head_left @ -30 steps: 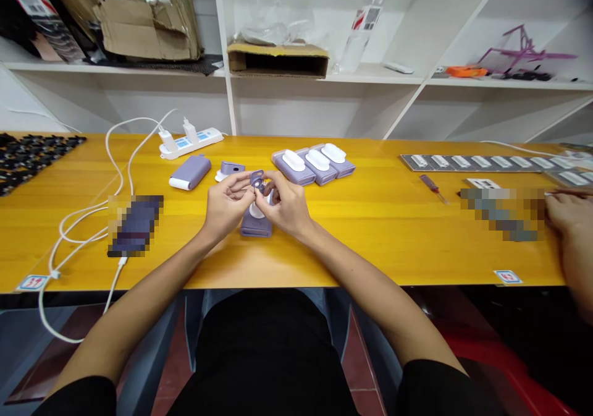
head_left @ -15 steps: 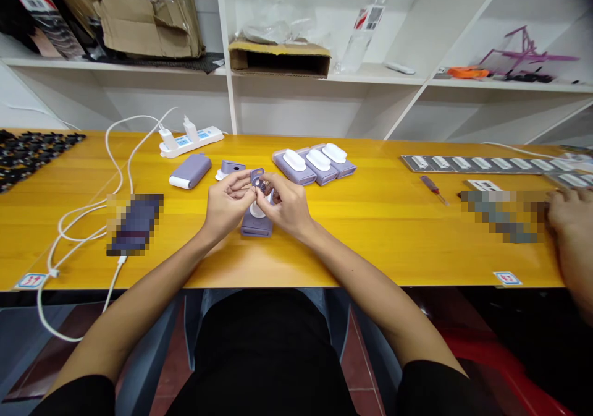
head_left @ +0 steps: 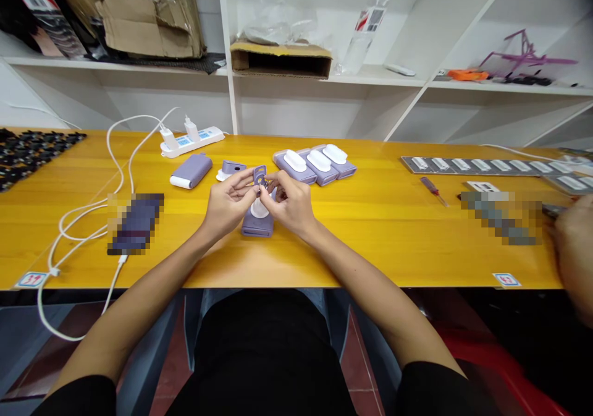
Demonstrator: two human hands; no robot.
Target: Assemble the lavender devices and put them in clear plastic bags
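Note:
Between the fingertips of both hands is a small purple plastic piece (head_left: 260, 171) with openings in it, raised above the table. My left hand (head_left: 226, 211) pinches it from the left. My right hand (head_left: 293, 204) is closed at its right side, thumb and fingers together around a tiny dark part that I cannot make out. Directly beneath the hands lies a purple case (head_left: 257, 227) with a white rounded part (head_left: 260, 208) on it, partly covered by the fingers. Just beyond my left hand sits another purple piece (head_left: 233, 167) with a white base.
Several purple cases with white tops (head_left: 296, 161) stand behind my hands. A lone purple case (head_left: 192, 170) lies near a power strip (head_left: 204, 139). At left are a phone (head_left: 136, 224) and white cables. Rightward are a screwdriver (head_left: 430, 186) and a co-worker's hand (head_left: 577, 249).
The purple piece has risen and tilted slightly, while my hands stay almost in place. At the right edge, the co-worker's hand has shifted and turned.

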